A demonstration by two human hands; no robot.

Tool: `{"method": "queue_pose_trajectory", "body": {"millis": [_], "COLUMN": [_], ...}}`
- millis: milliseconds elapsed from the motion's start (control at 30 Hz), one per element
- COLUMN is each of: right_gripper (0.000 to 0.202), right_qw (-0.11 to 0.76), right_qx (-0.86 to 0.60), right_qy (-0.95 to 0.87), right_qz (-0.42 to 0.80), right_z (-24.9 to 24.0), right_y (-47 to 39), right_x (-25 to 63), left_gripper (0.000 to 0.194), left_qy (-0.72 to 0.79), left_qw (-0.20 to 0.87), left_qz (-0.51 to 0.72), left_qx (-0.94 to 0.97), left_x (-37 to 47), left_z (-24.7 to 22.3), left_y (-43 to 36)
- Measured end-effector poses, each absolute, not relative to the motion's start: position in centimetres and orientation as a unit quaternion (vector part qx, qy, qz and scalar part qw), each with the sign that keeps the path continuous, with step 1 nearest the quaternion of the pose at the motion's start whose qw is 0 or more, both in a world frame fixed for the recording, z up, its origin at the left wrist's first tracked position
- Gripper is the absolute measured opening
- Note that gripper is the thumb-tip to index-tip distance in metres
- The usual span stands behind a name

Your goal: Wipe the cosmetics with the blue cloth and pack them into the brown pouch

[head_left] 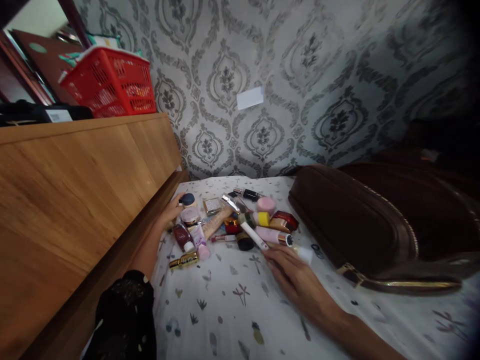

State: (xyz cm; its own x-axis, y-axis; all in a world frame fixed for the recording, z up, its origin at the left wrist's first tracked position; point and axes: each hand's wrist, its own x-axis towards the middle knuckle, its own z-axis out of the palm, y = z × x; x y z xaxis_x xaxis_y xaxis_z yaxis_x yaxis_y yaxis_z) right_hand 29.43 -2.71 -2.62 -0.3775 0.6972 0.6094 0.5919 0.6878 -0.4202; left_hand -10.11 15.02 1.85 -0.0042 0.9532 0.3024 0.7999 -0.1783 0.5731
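While the left hand (173,209) flanks the blue-lidded jar (188,200) and the right hand (290,270) meets the white tube (254,235) (I cannot tell whether either grip closes), both seemingly hem in cosmetics (217,223) on the sheet (228,295).

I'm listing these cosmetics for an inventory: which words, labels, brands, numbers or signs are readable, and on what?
None can be read.
White-and-purple plastic tube with pink cap: print too blurred.
Slim white tube by the right hand: marks too small.
White rectangular label on the black object, upper left: too blurred.
White rectangular sheet on the grey patterned wall: no lettering discernible.
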Motion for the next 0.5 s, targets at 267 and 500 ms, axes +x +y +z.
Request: {"method": "queue_pose_trajectory", "body": {"millis": [267,500], "right_gripper": [0.024,0.024], "right_qw": [0.402,0.401], "right_qx": [-0.39,-0.402], "right_qy": [-0.824,-0.817], "right_qz": [0.083,0.104], "right_z": [-2.0,-1.3], "right_y": [-3.0,-3.3], "right_x": [29.3,29.6], "left_gripper": [0.05,0.034], "left_qy": [0.647,0.627], "left_qw": [0.06,-0.02], "left_qz": [0.254,0.256], "left_qx": [0.717,0.735], "left_x": [-8.2,-5.3], "left_z": [2.1,5.2], "left_y": [17.9,17.9]}}
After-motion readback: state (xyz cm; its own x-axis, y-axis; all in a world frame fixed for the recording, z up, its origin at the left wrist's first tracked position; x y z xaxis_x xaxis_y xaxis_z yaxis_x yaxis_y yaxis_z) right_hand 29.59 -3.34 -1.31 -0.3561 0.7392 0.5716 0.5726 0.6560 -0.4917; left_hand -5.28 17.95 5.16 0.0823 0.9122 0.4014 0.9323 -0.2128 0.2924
